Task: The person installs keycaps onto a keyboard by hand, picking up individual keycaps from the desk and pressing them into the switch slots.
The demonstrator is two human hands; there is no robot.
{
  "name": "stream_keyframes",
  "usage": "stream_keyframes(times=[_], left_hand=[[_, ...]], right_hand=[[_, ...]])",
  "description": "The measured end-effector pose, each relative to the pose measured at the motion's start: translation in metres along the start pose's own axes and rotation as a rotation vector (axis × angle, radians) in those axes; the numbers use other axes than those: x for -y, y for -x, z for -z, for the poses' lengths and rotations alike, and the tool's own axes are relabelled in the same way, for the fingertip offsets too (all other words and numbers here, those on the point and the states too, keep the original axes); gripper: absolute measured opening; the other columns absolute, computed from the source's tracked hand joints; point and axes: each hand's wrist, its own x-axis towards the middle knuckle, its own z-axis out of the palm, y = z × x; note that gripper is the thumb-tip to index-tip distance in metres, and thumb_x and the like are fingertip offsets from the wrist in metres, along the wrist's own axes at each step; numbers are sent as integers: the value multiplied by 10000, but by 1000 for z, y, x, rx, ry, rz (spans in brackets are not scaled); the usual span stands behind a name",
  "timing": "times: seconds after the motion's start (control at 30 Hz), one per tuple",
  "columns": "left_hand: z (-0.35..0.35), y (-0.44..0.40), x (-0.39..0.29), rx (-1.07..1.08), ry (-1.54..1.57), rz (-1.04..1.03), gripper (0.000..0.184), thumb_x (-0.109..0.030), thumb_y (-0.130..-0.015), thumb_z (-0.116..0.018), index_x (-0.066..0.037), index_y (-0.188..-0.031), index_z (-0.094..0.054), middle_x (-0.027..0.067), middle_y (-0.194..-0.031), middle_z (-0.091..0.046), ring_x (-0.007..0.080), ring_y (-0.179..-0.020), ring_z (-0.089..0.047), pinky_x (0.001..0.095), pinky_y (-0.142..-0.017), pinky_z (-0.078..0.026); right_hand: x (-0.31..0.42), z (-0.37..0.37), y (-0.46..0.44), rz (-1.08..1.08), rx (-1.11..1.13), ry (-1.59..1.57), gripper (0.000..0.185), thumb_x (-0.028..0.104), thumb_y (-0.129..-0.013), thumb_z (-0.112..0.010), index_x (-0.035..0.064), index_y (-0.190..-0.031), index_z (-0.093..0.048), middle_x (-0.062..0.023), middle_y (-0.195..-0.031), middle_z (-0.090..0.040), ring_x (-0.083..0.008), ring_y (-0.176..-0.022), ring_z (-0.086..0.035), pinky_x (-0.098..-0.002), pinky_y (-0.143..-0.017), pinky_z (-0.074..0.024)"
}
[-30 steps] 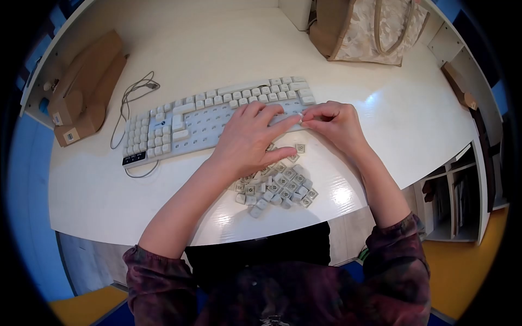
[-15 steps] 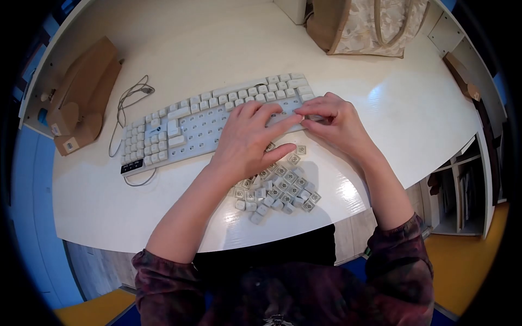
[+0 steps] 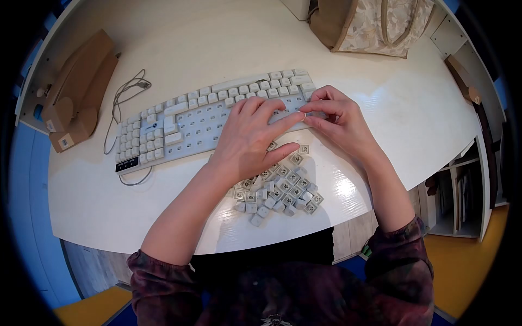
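Note:
A white keyboard (image 3: 201, 127) lies on the table with its space bar on the far side; part of its plate is bare of keycaps. My left hand (image 3: 251, 136) is spread over that bare part, its index finger reaching to the keyboard's right end. There my right hand (image 3: 338, 117) has thumb and index finger pinched together beside my left fingertip. Whatever is between them is too small and hidden to name. Below my left hand sits a pile of loose keycaps (image 3: 283, 187), many turned upside down.
A cable (image 3: 120, 100) is coiled at the keyboard's far left. Brown cardboard pieces (image 3: 81, 89) stand at the table's left edge. A patterned bag (image 3: 375, 27) is at the back right. Open shelves (image 3: 457, 190) stand beyond the right edge of the white table (image 3: 424, 119).
The view has shifted slightly. Both hands stay at the keyboard's right end, and the small light piece seen earlier at the right fingertips is now mostly hidden.

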Motion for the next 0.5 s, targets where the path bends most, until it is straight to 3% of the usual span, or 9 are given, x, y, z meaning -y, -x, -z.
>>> stream_keyframes(times=[0.37, 0.5], left_hand=[[-1, -1, 0, 3, 69, 43, 477, -308, -853, -743, -203, -1311, -660, 95, -1212, -593, 295, -1150, -530, 417, -1007, -396], [-1, 0, 0, 2, 70, 39, 480, -302, -851, -742, -208, -1314, -658, 90, -1236, -593, 296, -1159, -528, 424, -1021, -383]], right_hand=[[6, 0, 1, -101, 24, 21, 215, 107, -792, -793, 27, -987, -751, -64, -924, -647, -185, -806, -610, -306, -668, -496], [4, -4, 1, 3, -37, 76, 234, 131, -761, -818, 47, -970, -754, -64, -903, -670, -195, -810, -615, -317, -660, -507]])
